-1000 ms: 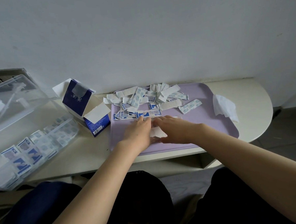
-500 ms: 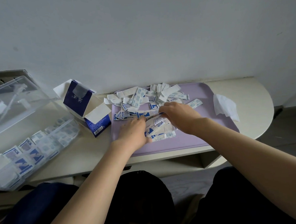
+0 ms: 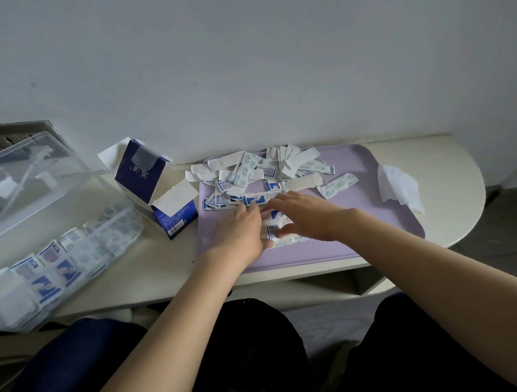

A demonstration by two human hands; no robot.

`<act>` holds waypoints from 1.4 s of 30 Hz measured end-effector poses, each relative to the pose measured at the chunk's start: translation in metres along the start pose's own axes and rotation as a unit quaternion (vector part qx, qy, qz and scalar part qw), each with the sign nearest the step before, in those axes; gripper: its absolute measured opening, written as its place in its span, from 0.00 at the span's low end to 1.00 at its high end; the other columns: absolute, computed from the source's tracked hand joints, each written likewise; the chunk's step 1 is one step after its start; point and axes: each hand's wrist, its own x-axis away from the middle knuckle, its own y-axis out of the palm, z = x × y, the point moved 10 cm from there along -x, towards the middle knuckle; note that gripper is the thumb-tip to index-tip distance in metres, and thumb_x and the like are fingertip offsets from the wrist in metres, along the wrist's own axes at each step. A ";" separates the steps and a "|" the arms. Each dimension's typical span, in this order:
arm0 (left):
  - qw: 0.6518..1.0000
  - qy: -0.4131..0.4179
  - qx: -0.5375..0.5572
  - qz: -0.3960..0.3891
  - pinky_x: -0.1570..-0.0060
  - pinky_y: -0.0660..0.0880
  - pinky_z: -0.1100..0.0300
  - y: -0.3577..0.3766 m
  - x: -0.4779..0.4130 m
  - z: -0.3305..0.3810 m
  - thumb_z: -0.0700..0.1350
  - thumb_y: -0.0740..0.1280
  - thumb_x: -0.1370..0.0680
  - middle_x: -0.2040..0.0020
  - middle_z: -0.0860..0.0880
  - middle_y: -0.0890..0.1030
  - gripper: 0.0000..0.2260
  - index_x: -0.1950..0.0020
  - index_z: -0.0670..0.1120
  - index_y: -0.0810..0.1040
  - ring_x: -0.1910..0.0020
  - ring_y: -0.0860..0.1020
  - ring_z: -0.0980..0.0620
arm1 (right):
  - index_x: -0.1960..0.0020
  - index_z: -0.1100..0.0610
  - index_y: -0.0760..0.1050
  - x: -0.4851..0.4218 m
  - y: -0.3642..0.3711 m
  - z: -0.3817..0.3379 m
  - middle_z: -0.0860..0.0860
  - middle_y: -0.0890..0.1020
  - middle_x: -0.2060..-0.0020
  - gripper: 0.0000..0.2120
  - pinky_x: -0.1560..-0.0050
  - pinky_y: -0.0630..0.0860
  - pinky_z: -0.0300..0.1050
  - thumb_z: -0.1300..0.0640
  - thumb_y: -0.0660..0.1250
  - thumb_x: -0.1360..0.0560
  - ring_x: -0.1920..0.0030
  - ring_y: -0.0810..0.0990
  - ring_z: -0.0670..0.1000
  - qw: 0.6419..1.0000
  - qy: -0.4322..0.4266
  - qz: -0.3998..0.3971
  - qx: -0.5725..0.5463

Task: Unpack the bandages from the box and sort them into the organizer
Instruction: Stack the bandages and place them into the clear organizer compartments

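Loose wrapped bandages [image 3: 268, 171], white and blue, lie in a pile at the far edge of a lilac tray [image 3: 378, 219]. A small stack of bandages [image 3: 275, 229] sits on the tray between my hands. My right hand [image 3: 309, 215] holds this stack, thumb at its near edge and fingers over its far edge. With straight fingers, my left hand [image 3: 241, 231] presses against the stack's left end. The opened blue bandage box [image 3: 158, 198] lies on its side left of the tray. The clear organizer [image 3: 74, 256], holding sorted bandages, stands at the far left.
The organizer's clear lid [image 3: 25, 178] stands raised behind it. A crumpled white tissue [image 3: 400, 187] lies on the tray's right rim. The white table [image 3: 454, 191] ends in a rounded edge at the right, against a wall at the back.
My right hand pulled a bunch of bandages from the pile towards me, and both hands have closed in around them as a stack.
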 end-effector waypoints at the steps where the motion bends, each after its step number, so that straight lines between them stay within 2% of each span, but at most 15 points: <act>1: 1.000 -0.007 -0.003 0.002 0.43 0.70 0.52 0.001 -0.001 -0.001 0.52 0.68 0.24 0.35 0.44 0.69 0.28 0.30 0.43 0.62 0.37 0.71 0.44 | 0.28 0.52 0.61 -0.001 0.000 -0.001 0.50 0.70 0.33 0.27 0.35 0.65 0.47 0.51 0.65 0.24 0.34 0.67 0.52 1.000 -0.005 0.003 0.010; 6: 0.998 -0.051 0.032 -0.036 0.46 0.69 0.55 0.009 -0.006 -0.009 0.52 0.72 0.27 0.35 0.45 0.72 0.28 0.33 0.42 0.66 0.38 0.73 0.46 | 0.27 0.51 0.61 -0.001 0.003 -0.007 0.51 0.66 0.32 0.26 0.34 0.64 0.48 0.49 0.63 0.23 0.33 0.65 0.53 0.998 -0.029 -0.005 0.056; 9: 0.997 -0.060 0.034 -0.046 0.50 0.70 0.56 0.010 -0.006 -0.011 0.51 0.73 0.30 0.40 0.46 0.76 0.24 0.39 0.43 0.71 0.42 0.75 0.46 | 0.27 0.51 0.60 0.001 0.010 -0.012 0.52 0.64 0.31 0.25 0.34 0.64 0.50 0.48 0.60 0.22 0.32 0.63 0.54 0.995 -0.041 -0.027 0.089; 13: 0.997 -0.053 0.045 -0.033 0.56 0.71 0.57 0.008 -0.008 -0.009 0.49 0.72 0.32 0.48 0.47 0.79 0.19 0.44 0.44 0.75 0.50 0.78 0.46 | 0.30 0.52 0.64 0.004 0.004 -0.017 0.52 0.67 0.34 0.22 0.35 0.65 0.48 0.49 0.61 0.22 0.35 0.65 0.53 0.994 -0.052 0.001 0.095; 17: 0.996 -0.025 0.089 0.006 0.54 0.74 0.55 0.000 -0.008 -0.003 0.61 0.68 0.28 0.53 0.51 0.80 0.19 0.47 0.48 0.74 0.51 0.78 0.48 | 0.37 0.54 0.70 0.005 -0.007 -0.019 0.51 0.71 0.39 0.15 0.41 0.65 0.44 0.51 0.61 0.21 0.39 0.68 0.52 0.988 -0.058 0.059 0.130; 19: 0.995 -0.019 0.086 0.042 0.53 0.72 0.54 -0.011 -0.004 -0.001 0.60 0.66 0.26 0.52 0.50 0.80 0.18 0.48 0.47 0.74 0.50 0.77 0.47 | 0.37 0.53 0.71 0.006 -0.012 -0.018 0.50 0.72 0.40 0.13 0.43 0.65 0.43 0.52 0.60 0.21 0.40 0.69 0.51 0.988 -0.048 0.080 0.124; 23: 0.988 -0.006 0.040 0.147 0.55 0.67 0.55 -0.039 0.004 0.000 0.50 0.62 0.21 0.50 0.48 0.78 0.08 0.47 0.49 0.77 0.48 0.76 0.45 | 0.36 0.53 0.69 0.009 -0.025 -0.011 0.49 0.76 0.42 0.14 0.48 0.67 0.43 0.52 0.59 0.20 0.43 0.74 0.52 0.989 -0.005 0.125 0.077; 26: 0.988 -0.014 0.026 0.149 0.51 0.68 0.54 -0.039 0.004 -0.003 0.48 0.62 0.20 0.48 0.48 0.76 0.08 0.45 0.50 0.79 0.45 0.74 0.46 | 0.37 0.53 0.68 0.009 -0.028 -0.007 0.49 0.76 0.42 0.13 0.52 0.67 0.43 0.52 0.60 0.21 0.45 0.76 0.54 0.988 0.018 0.143 0.061; 30: 0.987 -0.011 -0.006 0.161 0.46 0.67 0.54 -0.039 0.006 -0.002 0.46 0.62 0.21 0.46 0.48 0.75 0.09 0.43 0.50 0.79 0.42 0.71 0.46 | 0.37 0.54 0.70 0.010 -0.028 -0.008 0.50 0.73 0.39 0.12 0.46 0.66 0.41 0.54 0.60 0.20 0.38 0.70 0.51 0.987 0.017 0.141 0.075; 32: 0.986 -0.014 -0.017 0.162 0.45 0.68 0.54 -0.038 0.006 -0.001 0.46 0.63 0.21 0.46 0.48 0.75 0.08 0.44 0.50 0.79 0.42 0.71 0.47 | 0.38 0.53 0.70 0.010 -0.029 -0.008 0.50 0.72 0.40 0.12 0.47 0.66 0.41 0.53 0.61 0.21 0.38 0.70 0.51 0.986 0.021 0.147 0.078; 37: 0.988 -0.017 -0.013 0.154 0.49 0.69 0.55 -0.033 0.005 0.001 0.48 0.66 0.23 0.46 0.50 0.76 0.07 0.47 0.48 0.76 0.44 0.74 0.47 | 0.40 0.54 0.70 0.009 -0.024 -0.010 0.50 0.73 0.42 0.15 0.49 0.68 0.42 0.48 0.62 0.23 0.40 0.71 0.51 0.989 0.030 0.127 0.076; 42: 0.991 -0.010 -0.032 0.128 0.52 0.67 0.57 -0.024 0.004 0.004 0.56 0.65 0.23 0.46 0.49 0.76 0.13 0.47 0.48 0.77 0.43 0.73 0.48 | 0.41 0.54 0.72 0.009 -0.021 -0.011 0.50 0.73 0.43 0.13 0.52 0.66 0.41 0.49 0.63 0.23 0.41 0.71 0.51 0.989 0.028 0.120 0.079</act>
